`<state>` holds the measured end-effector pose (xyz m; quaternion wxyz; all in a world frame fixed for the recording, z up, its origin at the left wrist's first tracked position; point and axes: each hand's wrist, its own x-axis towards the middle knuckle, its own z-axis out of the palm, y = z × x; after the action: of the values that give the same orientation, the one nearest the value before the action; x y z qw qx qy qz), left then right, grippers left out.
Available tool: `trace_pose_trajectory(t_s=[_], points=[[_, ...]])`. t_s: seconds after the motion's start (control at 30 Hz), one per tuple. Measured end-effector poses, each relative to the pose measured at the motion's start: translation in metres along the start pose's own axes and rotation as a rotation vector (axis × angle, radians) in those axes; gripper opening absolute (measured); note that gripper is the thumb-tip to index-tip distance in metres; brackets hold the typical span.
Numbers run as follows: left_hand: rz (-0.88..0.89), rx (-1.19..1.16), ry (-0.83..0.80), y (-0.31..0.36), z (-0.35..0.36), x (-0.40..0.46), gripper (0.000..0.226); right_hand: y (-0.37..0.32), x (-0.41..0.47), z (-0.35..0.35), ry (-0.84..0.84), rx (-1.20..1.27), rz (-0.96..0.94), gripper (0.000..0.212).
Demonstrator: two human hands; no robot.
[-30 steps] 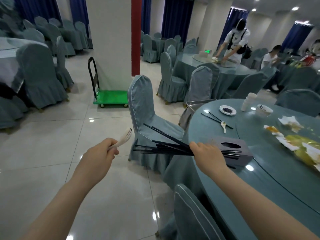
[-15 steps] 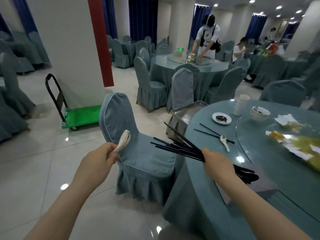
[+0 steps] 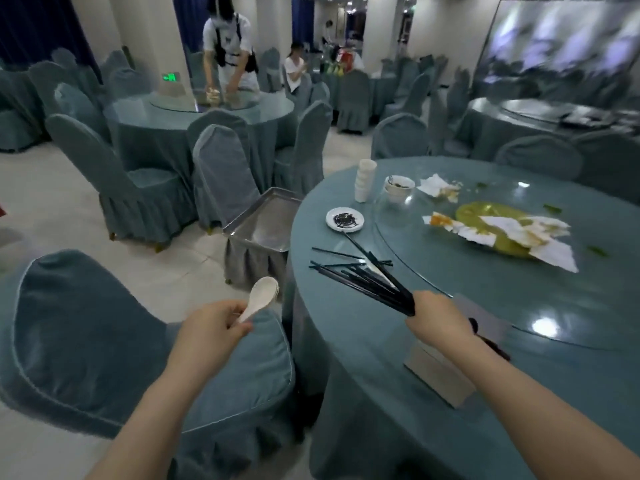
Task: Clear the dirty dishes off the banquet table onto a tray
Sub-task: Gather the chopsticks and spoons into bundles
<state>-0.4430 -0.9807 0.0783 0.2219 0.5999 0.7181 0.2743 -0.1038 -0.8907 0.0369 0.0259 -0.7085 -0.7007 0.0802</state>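
Note:
My right hand point(image 3: 438, 318) grips a fanned bundle of black chopsticks point(image 3: 363, 277) over the near edge of the round banquet table point(image 3: 450, 427). Stacked white spoons point(image 3: 261, 296) are pinched in my left hand point(image 3: 211, 329), held above a chair seat left of the table. A metal tray point(image 3: 265, 220) rests on a chair beside the table's left edge. On the table stand a small saucer with dark scraps point(image 3: 344, 219), a stack of white cups point(image 3: 364, 180) and a white bowl point(image 3: 399, 187). A loose pair of chopsticks lies below the saucer.
A yellow-green plate with crumpled napkins point(image 3: 502, 230) sits on the glass turntable. A grey tissue box point(image 3: 446, 368) lies under my right forearm. Covered chairs point(image 3: 104, 341) ring the table. A person point(image 3: 228, 46) bends over the far table; another sits further back.
My view has swung right, bringing the table and tray closer. My right hand carried the chopsticks over the table toward the loose pair. The left hand still holds the spoons.

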Motion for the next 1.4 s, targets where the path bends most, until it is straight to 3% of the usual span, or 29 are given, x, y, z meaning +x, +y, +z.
trace_pose_trajectory(t_s=[0.17, 0.33, 0.53, 0.63, 0.77, 1.03, 1.27, 1.33, 1.4], points=[[0.068, 0.03, -0.149, 0.003, 0.031, 0.06, 0.018, 0.025, 0.014, -0.002, 0.001, 0.184, 0.238, 0.011], [0.125, 0.046, -0.22, 0.009, 0.062, 0.121, 0.017, 0.025, 0.056, 0.007, 0.041, 0.235, 0.289, 0.021], [0.029, 0.025, -0.269, 0.014, 0.095, 0.188, 0.013, 0.022, 0.147, 0.016, -0.02, 0.337, 0.308, 0.018], [-0.019, 0.031, -0.268, 0.012, 0.107, 0.215, 0.021, 0.027, 0.195, 0.03, -0.092, 0.374, 0.343, 0.016], [-0.089, 0.062, -0.252, 0.004, 0.12, 0.242, 0.013, 0.033, 0.237, 0.063, -0.133, 0.365, 0.368, 0.013], [-0.18, 0.077, -0.309, -0.016, 0.135, 0.275, 0.019, 0.032, 0.252, 0.115, -0.122, 0.384, 0.42, 0.027], [-0.071, 0.088, -0.401, -0.001, 0.153, 0.303, 0.014, 0.007, 0.242, 0.127, -0.273, 0.613, 0.477, 0.021], [-0.036, 0.078, -0.42, 0.005, 0.159, 0.313, 0.011, 0.003, 0.242, 0.125, -0.266, 0.684, 0.515, 0.007], [-0.024, 0.041, -0.438, 0.012, 0.167, 0.32, 0.015, 0.005, 0.242, 0.12, -0.214, 0.717, 0.553, 0.008]])
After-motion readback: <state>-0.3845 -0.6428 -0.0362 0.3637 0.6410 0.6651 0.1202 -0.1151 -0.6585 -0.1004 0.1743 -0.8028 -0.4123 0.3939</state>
